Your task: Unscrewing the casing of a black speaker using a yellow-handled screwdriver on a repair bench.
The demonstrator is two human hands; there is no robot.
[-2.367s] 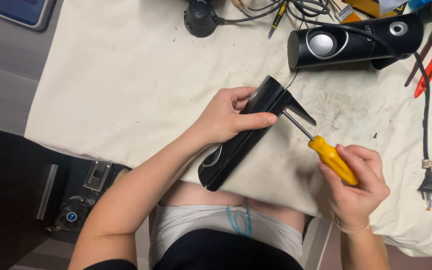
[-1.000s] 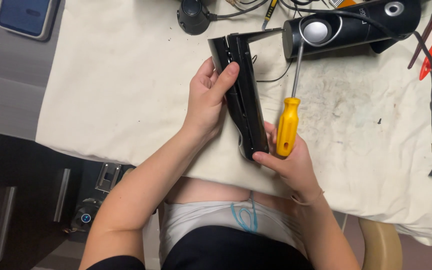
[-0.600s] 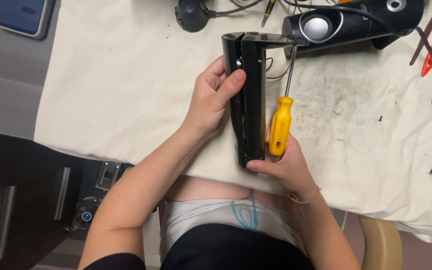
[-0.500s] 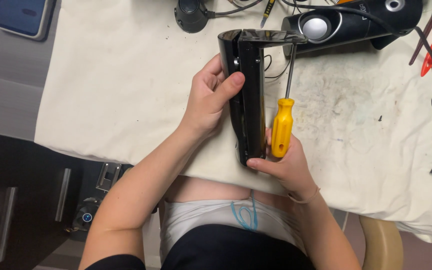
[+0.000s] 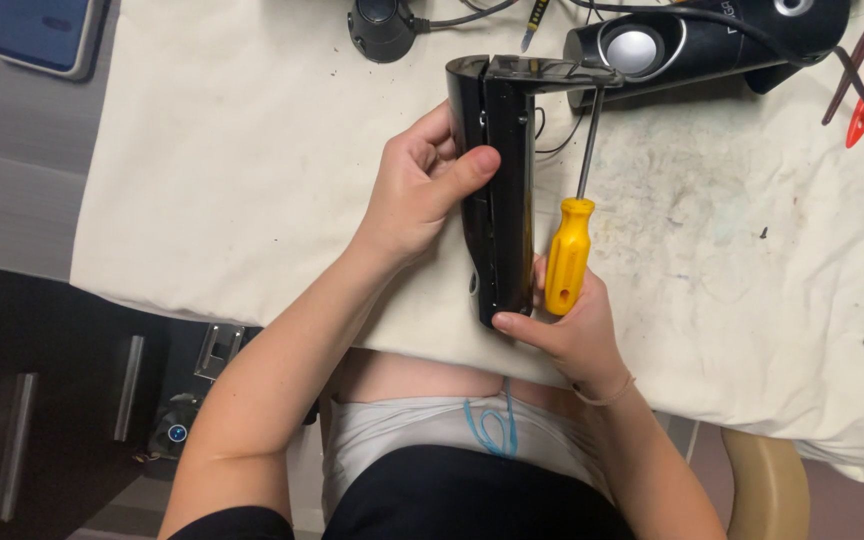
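Between both hands (image 5: 422, 195), black speaker shell (image 5: 499, 190).

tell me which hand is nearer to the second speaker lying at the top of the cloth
Left. The left hand grips the upright black speaker body high up, just below-left of the second speaker. The right hand, holding the yellow screwdriver, sits lower, at the body's bottom end.

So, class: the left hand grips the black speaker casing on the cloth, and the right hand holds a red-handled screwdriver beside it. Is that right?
Not quite. The head view shows the screwdriver in the right hand has a yellow handle, not red. The rest holds: the left hand grips the black speaker casing on the cloth.
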